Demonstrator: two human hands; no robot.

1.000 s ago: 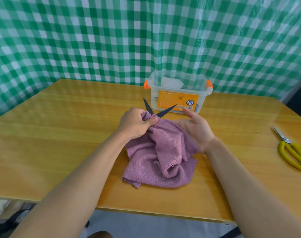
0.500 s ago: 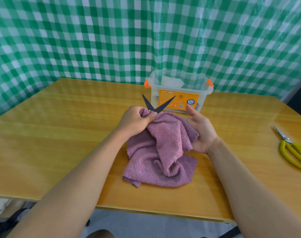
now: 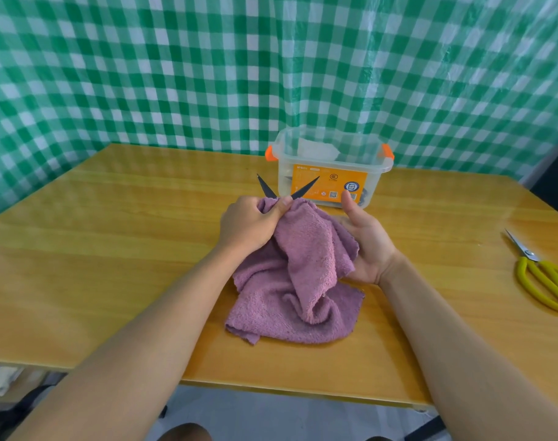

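We logged the left hand [image 3: 249,224] with fingers curled tight, gripping the purple towel [image 3: 303,281] bunched round the dark scissors [image 3: 304,188], whose blades stuck out spread apart. The right hand [image 3: 370,240] touched the towel's right side with its thumb straight up; its fingers were hidden, so we couldn't tell. The towel sat mid-desk [image 3: 112,249], with a clear box [image 3: 379,168] by the far edge and yellow scissors [image 3: 529,255] near the right edge.

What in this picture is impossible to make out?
Head view.
Handles of the dark scissors: inside the purple towel, under the left hand.
Fingers of the right hand: behind the towel.
Loops of the yellow scissors: partly cut by the right edge.
Contents of the clear box: cloudy wall.
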